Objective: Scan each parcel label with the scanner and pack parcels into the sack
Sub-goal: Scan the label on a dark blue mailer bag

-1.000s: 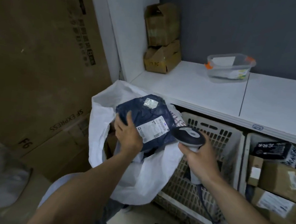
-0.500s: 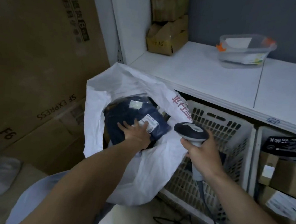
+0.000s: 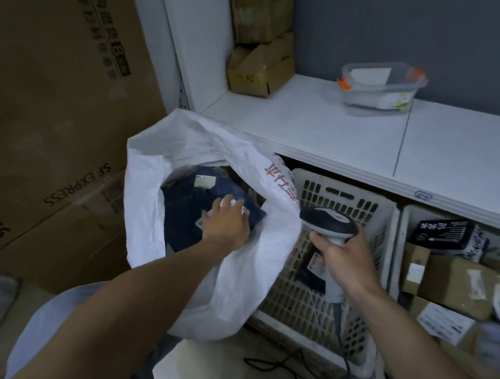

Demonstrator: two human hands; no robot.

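A white woven sack point(image 3: 234, 279) with red lettering stands open on the floor at centre. Inside it lies a dark blue bagged parcel point(image 3: 185, 213) with a white label. My left hand point(image 3: 224, 223) reaches into the sack and presses on the parcel's right side, its fingers spread flat over the label. My right hand point(image 3: 346, 256) grips the handle of a grey and black scanner point(image 3: 328, 223) just right of the sack's rim, its cable running down to the floor.
A white slotted crate point(image 3: 342, 198) sits under the white shelf point(image 3: 324, 129) behind the scanner. Another crate point(image 3: 404, 222) to the right holds several cardboard parcels point(image 3: 456, 288). A clear plastic tub point(image 3: 381, 86) stands on the shelf. Big cardboard boxes point(image 3: 52, 109) line the left side.
My left hand has lowered the blue parcel from above the sack's mouth down into the sack. The scanner in my right hand stayed beside the rim.
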